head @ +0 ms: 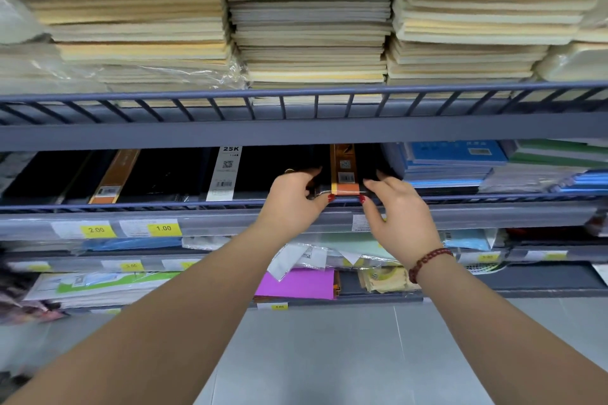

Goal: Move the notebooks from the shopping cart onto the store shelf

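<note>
Outstretched forearms; left hand [292, 197] and right hand [399, 207] both grasp the black notebook [343, 189] on the shelf [493, 207].

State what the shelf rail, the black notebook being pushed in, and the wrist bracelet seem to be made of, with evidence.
Shelf rail: probably painted metal; thin rigid bars, even grey-blue coat.
Black notebook: seemingly a smooth dark cover, material unclear, wrapped by an orange paper band with barcode.
Bracelet: dark red round beads, perhaps wood or stone; finish too small to tell.
</note>
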Demonstrator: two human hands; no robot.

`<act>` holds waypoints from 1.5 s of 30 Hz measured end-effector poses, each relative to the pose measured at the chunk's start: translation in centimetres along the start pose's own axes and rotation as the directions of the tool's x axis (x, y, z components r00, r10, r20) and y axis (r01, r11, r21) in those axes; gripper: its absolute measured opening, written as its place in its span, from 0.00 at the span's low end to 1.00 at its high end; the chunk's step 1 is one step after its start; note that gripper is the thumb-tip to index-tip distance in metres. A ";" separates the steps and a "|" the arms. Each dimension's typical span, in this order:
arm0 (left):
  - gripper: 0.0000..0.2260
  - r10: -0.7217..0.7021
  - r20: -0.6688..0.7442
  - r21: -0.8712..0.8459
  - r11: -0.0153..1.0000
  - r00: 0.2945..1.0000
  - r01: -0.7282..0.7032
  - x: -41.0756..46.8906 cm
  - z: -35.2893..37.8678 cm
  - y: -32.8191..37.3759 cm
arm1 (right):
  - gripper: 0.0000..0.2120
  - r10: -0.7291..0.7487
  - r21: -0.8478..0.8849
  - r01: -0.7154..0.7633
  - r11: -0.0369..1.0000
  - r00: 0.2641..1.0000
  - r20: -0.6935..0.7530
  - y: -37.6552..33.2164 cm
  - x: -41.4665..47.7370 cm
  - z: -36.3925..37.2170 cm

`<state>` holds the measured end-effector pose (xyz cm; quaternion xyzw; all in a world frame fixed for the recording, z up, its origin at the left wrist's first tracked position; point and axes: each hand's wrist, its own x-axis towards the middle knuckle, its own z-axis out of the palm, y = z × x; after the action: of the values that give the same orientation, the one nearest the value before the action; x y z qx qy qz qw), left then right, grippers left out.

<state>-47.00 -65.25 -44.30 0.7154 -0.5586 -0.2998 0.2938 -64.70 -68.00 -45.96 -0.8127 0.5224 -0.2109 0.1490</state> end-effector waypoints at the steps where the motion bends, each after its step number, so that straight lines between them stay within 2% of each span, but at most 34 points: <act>1: 0.23 0.012 -0.005 0.045 0.999 1.000 -0.012 -0.5 -0.4 0.0 | 0.18 0.000 -0.037 0.002 0.999 0.999 0.036 -0.3 0.0 -0.6; 4: 0.20 0.040 -0.013 0.169 0.985 0.999 -0.037 -2.6 -2.8 -0.1 | 0.20 -0.094 -0.167 0.100 0.981 0.995 0.042 -2.0 -0.6 -2.6; 7: 0.22 0.060 0.036 0.319 0.945 0.998 -0.068 -5.9 -6.3 -0.5 | 0.21 -0.193 -0.174 0.214 0.961 0.973 0.128 -5.5 -1.2 -3.9; 10: 0.24 0.006 0.050 0.512 0.858 0.999 -0.031 -10.4 -11.2 -1.1 | 0.24 -0.332 -0.161 0.369 0.915 0.918 0.219 -11.0 -1.8 -4.6; 15: 0.23 -0.086 -0.086 0.660 0.742 0.993 0.121 -19.1 -20.3 -2.6 | 0.23 -0.552 -0.104 0.597 0.796 0.785 0.283 -22.9 -3.0 -5.0; 19: 0.24 -0.158 -0.284 0.624 0.719 0.946 0.308 -27.2 -27.5 -4.5 | 0.23 -0.698 -0.048 0.744 0.666 0.644 0.313 -33.2 -5.4 -4.5; 23: 0.23 -0.195 -0.412 0.623 0.652 0.890 0.432 -37.0 -34.0 -7.1 | 0.26 -0.791 -0.003 0.848 0.530 0.495 0.359 -43.2 -9.4 -3.4; 29: 0.23 -0.269 -0.507 0.586 0.589 0.819 0.556 -53.1 -41.3 -11.1 | 0.26 -0.842 0.076 0.890 0.450 0.395 0.367 -56.9 -18.3 -1.0; 34: 0.24 -0.289 -0.592 0.550 0.538 0.752 0.639 -62.7 -46.4 -14.8 | 0.27 -0.891 0.134 0.926 0.352 0.288 0.351 -66.1 -24.9 1.0; 41: 0.23 -0.338 -0.683 0.411 0.555 0.648 0.723 -68.5 -52.0 -20.5 | 0.29 -0.912 0.190 0.948 0.257 0.173 0.371 -75.9 -29.5 5.0; 45: 0.23 -0.355 -0.688 0.389 0.556 0.633 0.735 -68.4 -55.4 -24.8 | 0.27 -0.913 0.231 0.947 0.222 0.119 0.390 -80.8 -29.2 9.4</act>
<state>-3.04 11.27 -20.21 0.9641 -0.2548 0.0433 0.0602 -7.13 -8.02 -22.23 -0.9864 -0.1422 -0.0438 0.0700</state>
